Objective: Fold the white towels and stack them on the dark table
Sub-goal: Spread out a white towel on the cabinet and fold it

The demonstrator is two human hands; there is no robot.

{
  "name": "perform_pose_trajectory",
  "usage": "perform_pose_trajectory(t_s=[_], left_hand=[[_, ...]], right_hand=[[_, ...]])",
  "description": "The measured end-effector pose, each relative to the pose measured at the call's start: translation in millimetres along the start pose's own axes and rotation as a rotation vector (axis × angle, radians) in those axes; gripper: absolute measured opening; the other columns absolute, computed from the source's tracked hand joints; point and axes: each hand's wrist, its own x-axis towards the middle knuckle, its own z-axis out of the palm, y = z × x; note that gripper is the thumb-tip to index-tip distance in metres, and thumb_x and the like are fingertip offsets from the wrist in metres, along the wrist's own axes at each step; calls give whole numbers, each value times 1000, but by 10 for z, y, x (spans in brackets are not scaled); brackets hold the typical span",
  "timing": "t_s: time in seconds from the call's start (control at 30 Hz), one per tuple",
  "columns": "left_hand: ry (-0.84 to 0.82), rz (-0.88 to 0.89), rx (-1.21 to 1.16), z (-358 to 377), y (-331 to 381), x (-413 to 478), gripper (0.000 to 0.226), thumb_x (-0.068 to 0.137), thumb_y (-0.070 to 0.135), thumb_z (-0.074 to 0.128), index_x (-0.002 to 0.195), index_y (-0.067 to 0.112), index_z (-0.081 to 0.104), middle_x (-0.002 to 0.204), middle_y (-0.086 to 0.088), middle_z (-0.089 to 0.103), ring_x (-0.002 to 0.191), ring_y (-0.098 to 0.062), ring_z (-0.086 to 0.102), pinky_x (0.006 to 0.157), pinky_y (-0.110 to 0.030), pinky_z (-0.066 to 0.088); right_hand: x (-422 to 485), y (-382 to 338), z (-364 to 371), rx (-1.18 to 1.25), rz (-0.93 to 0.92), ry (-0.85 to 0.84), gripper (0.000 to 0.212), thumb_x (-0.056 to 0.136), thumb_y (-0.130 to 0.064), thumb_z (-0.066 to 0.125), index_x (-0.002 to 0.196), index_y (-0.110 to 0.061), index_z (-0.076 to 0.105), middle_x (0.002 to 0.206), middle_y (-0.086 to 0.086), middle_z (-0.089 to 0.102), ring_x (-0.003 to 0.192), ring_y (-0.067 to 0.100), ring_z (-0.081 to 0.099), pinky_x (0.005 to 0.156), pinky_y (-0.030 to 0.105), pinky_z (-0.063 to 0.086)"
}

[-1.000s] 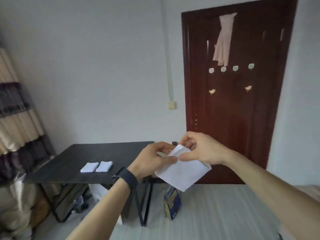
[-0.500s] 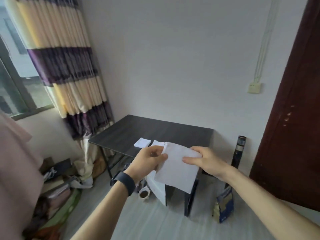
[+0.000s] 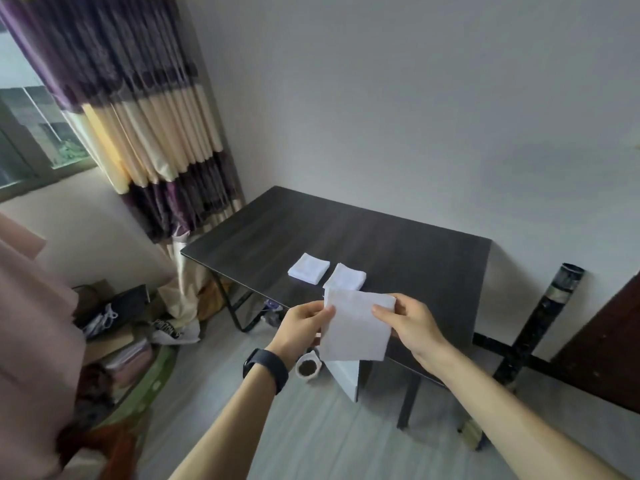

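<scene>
Held white towel (image 3: 353, 330), two folded towels (image 3: 309, 271) (image 3: 345, 277) — seemingly apart — on dark table (image 3: 398, 247)

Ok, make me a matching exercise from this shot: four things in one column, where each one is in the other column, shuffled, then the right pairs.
Things:
1. nearest towel
2. folded towels
3. black wristband
4. small cup

Places:
A. on the floor
B. pinched between the left hand and the right hand
C. lying side by side on the dark table
D. round the left wrist

Pairs: 1-B, 2-C, 3-D, 4-A.
</scene>
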Motion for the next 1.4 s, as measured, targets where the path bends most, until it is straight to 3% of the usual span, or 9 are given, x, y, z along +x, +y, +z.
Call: perform_pose_trajectory(t_s=[0.17, 0.4, 0.47, 0.57, 0.67, 0.77, 1.07, 1.27, 1.4], left_hand=[[-16, -80, 52, -341, -289, 1135, 26, 96, 29, 59, 98, 6, 70, 80, -6, 58, 68, -18, 53, 51, -20, 43], [-38, -190, 60, -964, -518, 2924, 23, 87, 35, 72, 92, 13, 73, 80, -8, 67, 71, -21, 63, 73, -44, 57], [-43, -201, 82, -1112, -533, 3363, 22, 88, 34, 71, 95, 14, 72, 89, -12, 73, 78, -25, 68, 79, -45, 58], [-28, -228, 126, -1276, -675, 4026, 18, 91, 30, 68, 97, 14, 71, 95, -10, 75, 89, -27, 71, 81, -46, 58], [1, -247, 213, -1393, -920, 4571, 16, 90, 34, 67, 96, 20, 72, 88, -1, 76, 86, -22, 71, 79, -43, 59], [27, -269, 290, -1478, -1191, 5030, 19, 89, 40, 65, 97, 24, 71, 87, 8, 74, 83, -15, 70, 76, -38, 60], [34, -290, 394, -1600, -1605, 5648, 23, 84, 48, 63, 99, 32, 69, 93, 12, 73, 87, -9, 68, 79, -32, 57], [64, -278, 450, -1572, -1672, 5783, 15, 88, 45, 61, 99, 36, 67, 93, 13, 68, 87, -3, 62, 75, -24, 47], [70, -250, 472, -1563, -1705, 5803, 18, 89, 43, 61, 104, 34, 66, 93, 14, 65, 85, 1, 58, 70, -21, 43]], right_hand=[[935, 237, 365, -65, 87, 35, 6, 90, -24, 69, 96, -22, 69, 96, -3, 73, 95, 15, 68, 88, 40, 57], [2540, 496, 955, -67, 239, 144, 14, 90, -30, 69, 93, -16, 67, 93, -1, 70, 92, 16, 66, 72, 26, 51], [2957, 538, 1097, -89, 270, 160, 15, 89, -29, 69, 86, -16, 64, 86, 0, 67, 85, 17, 65, 69, 30, 54], [3600, 725, 1309, -100, 321, 166, 14, 87, -30, 67, 90, -16, 65, 93, 6, 68, 89, 23, 66, 77, 42, 59], [4115, 955, 1493, -124, 349, 168, 13, 92, -29, 63, 97, -17, 63, 96, 1, 65, 86, 14, 61, 62, 24, 47], [4540, 1235, 1649, -165, 377, 179, 17, 93, -30, 61, 105, -17, 62, 98, -3, 62, 86, 9, 58, 60, 20, 42], [5067, 1578, 1892, -257, 456, 230, 23, 94, -29, 58, 115, -18, 58, 108, -1, 62, 89, 13, 57, 59, 18, 40], [5163, 1687, 2024, -364, 498, 300, 22, 94, -31, 57, 113, -21, 57, 108, 0, 63, 105, 23, 59, 76, 32, 49], [5171, 1670, 2104, -477, 462, 360, 28, 96, -31, 55, 122, -22, 52, 116, 1, 62, 98, 19, 56, 70, 29, 42]])
